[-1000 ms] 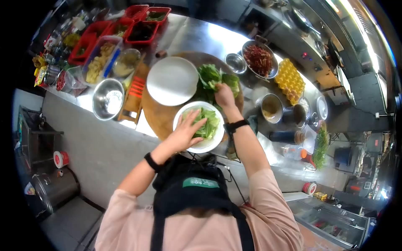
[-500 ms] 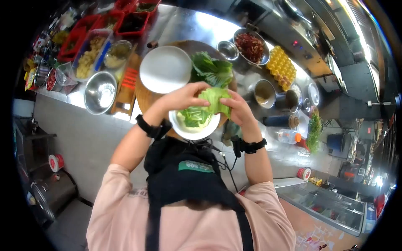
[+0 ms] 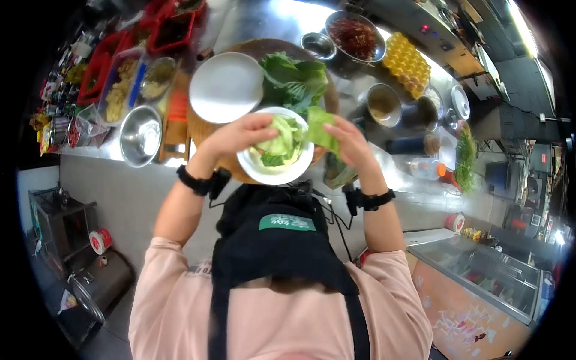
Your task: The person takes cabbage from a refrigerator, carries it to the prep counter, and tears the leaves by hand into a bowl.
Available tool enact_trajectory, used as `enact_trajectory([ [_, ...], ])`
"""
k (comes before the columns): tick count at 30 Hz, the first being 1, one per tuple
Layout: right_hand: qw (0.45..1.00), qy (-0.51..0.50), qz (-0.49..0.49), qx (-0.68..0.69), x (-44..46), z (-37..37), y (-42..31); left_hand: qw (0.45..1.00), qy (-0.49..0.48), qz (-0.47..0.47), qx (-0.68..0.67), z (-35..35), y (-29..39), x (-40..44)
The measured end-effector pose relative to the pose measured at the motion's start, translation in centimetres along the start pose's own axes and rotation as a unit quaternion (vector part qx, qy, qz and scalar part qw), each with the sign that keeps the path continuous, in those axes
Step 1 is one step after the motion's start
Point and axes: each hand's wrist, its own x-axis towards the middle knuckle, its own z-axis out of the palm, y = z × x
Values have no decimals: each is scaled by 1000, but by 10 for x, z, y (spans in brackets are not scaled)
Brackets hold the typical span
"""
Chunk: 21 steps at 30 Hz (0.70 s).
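Left hand: the left hand (image 3: 243, 133) is seen left of the frame's centre, over the bowl's left rim; its fingers are curled narrowly, and a pale leaf piece (image 3: 279, 141) is held at the fingertips.
Right hand: the right hand (image 3: 351, 143) is seen right of centre; a green leaf piece (image 3: 323, 128) is pinched between thumb and fingers, just beside the bowl's right rim.
White bowl: the white bowl (image 3: 245, 162) is set at the middle of the frame, in front of the apron (image 3: 273, 255); cut or torn greens (image 3: 274, 159) are contained in it, partly covered by the pale leaf piece.
Leafy greens: the larger dark green leaves (image 3: 294, 78) are laid on the round wooden board (image 3: 198, 133), above the bowl in the frame and beside the white plate.
White plate: the white plate (image 3: 226, 87) is placed on the board, upper left of centre.
Left side: a metal bowl (image 3: 140, 137) is stood on the counter at mid-left; red containers (image 3: 172, 31) are grouped at the upper left.
Upper right: a pan of dark red pieces (image 3: 354, 37) is placed near a small metal bowl (image 3: 318, 45) and a yellow egg tray (image 3: 407, 63).
Right side: an orange-capped bottle (image 3: 426, 168) is laid near a bunch of thin green stalks (image 3: 465, 159).
Wrists: a black band is worn on each.
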Motion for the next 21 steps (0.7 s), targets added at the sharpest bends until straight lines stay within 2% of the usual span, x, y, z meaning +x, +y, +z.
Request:
enact_trajectory([
  [1,991,-34,35,126,1,10,3,997,-50,8,53,-2,-6,6],
  [3,983,-51,30,171,7,17,16,975,-47,139,166,15,6,12],
  [7,960,-113,28,254,22,15,41,982,4,79,172,31,2,22],
  [9,947,-145,74,277,10,28,21,948,87,73,296,43,16,25],
  [10,971,-124,66,193,8,31,19,935,122,61,329,47,20,27],
  [11,971,-123,66,197,7,33,20,935,119,58,330,47,18,27],
  [13,995,-101,-3,21,5,35,22,883,211,118,402,47,13,31],
  [14,995,-99,-1,19,7,33,25,873,219,191,393,42,6,35],
  [15,995,-97,-1,21,7,32,25,873,217,191,393,33,-4,37],
  [17,990,-135,-13,48,6,33,24,950,85,128,271,21,-9,37],
  [18,990,-135,-14,47,6,33,24,964,20,65,257,15,-10,35],
  [19,995,-93,-22,22,7,35,24,964,20,66,258,16,-2,33],
  [20,998,-51,-28,-3,8,36,25,973,23,-11,231,19,4,30],
  [21,998,-52,-26,-2,9,37,28,975,27,-90,201,22,6,28],
])
